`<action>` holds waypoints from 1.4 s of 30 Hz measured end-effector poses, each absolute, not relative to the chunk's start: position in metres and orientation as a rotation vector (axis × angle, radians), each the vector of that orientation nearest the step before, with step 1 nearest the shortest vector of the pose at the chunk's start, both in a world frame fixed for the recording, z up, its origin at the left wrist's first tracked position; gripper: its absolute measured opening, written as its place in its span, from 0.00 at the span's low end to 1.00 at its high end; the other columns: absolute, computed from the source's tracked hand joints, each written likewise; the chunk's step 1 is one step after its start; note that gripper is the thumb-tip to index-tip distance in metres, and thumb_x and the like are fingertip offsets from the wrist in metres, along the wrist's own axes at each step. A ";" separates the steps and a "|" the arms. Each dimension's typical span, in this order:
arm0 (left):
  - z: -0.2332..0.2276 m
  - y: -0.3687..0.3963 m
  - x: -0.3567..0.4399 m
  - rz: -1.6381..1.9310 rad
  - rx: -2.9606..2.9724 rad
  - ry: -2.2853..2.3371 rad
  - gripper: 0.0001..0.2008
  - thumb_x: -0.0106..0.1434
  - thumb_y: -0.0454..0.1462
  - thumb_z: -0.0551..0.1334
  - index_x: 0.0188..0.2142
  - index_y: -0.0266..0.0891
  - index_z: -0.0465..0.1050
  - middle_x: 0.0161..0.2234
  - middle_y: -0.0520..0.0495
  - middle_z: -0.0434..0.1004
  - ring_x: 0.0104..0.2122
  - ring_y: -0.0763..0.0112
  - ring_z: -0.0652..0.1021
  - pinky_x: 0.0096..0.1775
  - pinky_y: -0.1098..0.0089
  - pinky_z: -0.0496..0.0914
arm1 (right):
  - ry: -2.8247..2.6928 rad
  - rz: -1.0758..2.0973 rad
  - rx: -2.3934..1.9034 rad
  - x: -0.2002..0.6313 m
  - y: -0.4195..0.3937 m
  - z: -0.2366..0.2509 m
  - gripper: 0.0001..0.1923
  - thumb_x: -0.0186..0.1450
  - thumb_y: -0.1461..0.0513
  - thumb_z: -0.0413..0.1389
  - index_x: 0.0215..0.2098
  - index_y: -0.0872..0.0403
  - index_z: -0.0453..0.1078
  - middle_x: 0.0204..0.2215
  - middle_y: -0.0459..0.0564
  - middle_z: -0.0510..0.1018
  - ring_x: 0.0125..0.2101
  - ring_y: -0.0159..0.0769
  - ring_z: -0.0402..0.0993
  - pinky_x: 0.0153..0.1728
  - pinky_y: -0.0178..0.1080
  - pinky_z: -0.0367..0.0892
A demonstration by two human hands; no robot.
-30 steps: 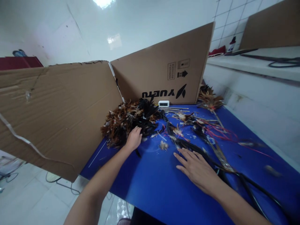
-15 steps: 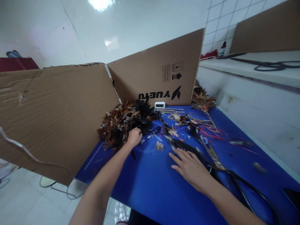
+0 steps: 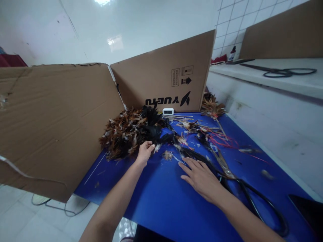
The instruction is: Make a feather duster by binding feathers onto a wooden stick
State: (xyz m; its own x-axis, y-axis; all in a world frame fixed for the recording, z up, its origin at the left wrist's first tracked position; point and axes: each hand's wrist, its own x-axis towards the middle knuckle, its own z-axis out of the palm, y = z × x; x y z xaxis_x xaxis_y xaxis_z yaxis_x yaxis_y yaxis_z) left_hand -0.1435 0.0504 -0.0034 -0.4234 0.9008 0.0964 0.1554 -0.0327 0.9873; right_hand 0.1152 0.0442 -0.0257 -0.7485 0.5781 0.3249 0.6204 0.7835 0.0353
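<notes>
Head view: left hand (image 3: 144, 152) reached to the near edge of the feather pile (image 3: 131, 132), fingers (image 3: 150, 146) curled in at the brown-and-black feathers. Whether they actually pinched a feather, cannot tell; fingertips were touching the pile's edge. The pile sat on the blue table (image 3: 161, 201) at its far left, against the cardboard screen (image 3: 58, 117) and just in front of the printed cardboard box panel (image 3: 164, 80).

Right hand (image 3: 202, 176) lay flat on the table, palm down, fingers spread and straight, holding nothing. Its fingertips were just beside a dark strip of feathers (image 3: 194, 154) running across the table, near a small loose feather tuft (image 3: 166, 155).

Big black-handled scissors (image 3: 242, 188) lay just right of the right hand, blades pointing away from the person, handles toward the near right corner. Red threads and thin sticks (image 3: 222, 137) were scattered beyond them. A small white device (image 3: 168, 111) stood at the foot of the box panel. A finished feather bunch (image 3: 212, 107) leaned at the far right corner, by the tiled ledge (image 3: 264, 101).
</notes>
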 end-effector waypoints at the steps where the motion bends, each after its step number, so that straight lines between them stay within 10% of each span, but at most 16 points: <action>1: -0.005 0.050 -0.141 1.519 1.074 1.575 0.16 0.52 0.43 0.64 0.36 0.36 0.65 0.23 0.50 0.72 0.22 0.71 0.74 0.27 0.70 0.68 | -2.683 -0.209 -0.926 0.115 0.044 -0.026 0.22 0.67 0.52 0.45 0.55 0.51 0.65 0.56 0.56 0.66 0.56 0.49 0.60 0.50 0.53 0.59; 13: -0.004 0.038 -0.138 1.496 0.761 1.305 0.23 0.43 0.33 0.71 0.39 0.35 0.67 0.25 0.51 0.71 0.23 0.74 0.74 0.27 0.70 0.72 | -2.461 -0.273 -0.896 0.104 0.037 0.001 0.16 0.67 0.58 0.46 0.46 0.56 0.71 0.52 0.59 0.70 0.55 0.49 0.61 0.50 0.51 0.59; 18: -0.004 0.036 -0.137 1.490 0.762 1.281 0.23 0.42 0.29 0.70 0.39 0.35 0.66 0.25 0.51 0.71 0.21 0.76 0.73 0.26 0.73 0.69 | -2.310 0.540 -1.135 0.060 0.038 0.032 0.12 0.65 0.58 0.48 0.38 0.53 0.72 0.33 0.52 0.79 0.32 0.38 0.75 0.34 0.39 0.69; 23: -0.005 0.034 -0.135 1.479 0.807 1.230 0.21 0.47 0.30 0.68 0.42 0.36 0.66 0.27 0.51 0.72 0.21 0.79 0.72 0.26 0.75 0.67 | -1.821 1.416 -1.478 0.007 0.059 0.027 0.11 0.62 0.57 0.52 0.27 0.56 0.66 0.18 0.46 0.75 0.11 0.27 0.66 0.10 0.30 0.54; 42: -0.006 0.036 -0.133 1.608 0.585 0.998 0.27 0.36 0.30 0.70 0.36 0.38 0.61 0.19 0.62 0.61 0.18 0.82 0.65 0.24 0.76 0.61 | -1.471 1.725 -1.203 0.016 0.041 0.021 0.09 0.56 0.60 0.57 0.25 0.57 0.64 0.13 0.43 0.68 0.13 0.23 0.58 0.12 0.27 0.48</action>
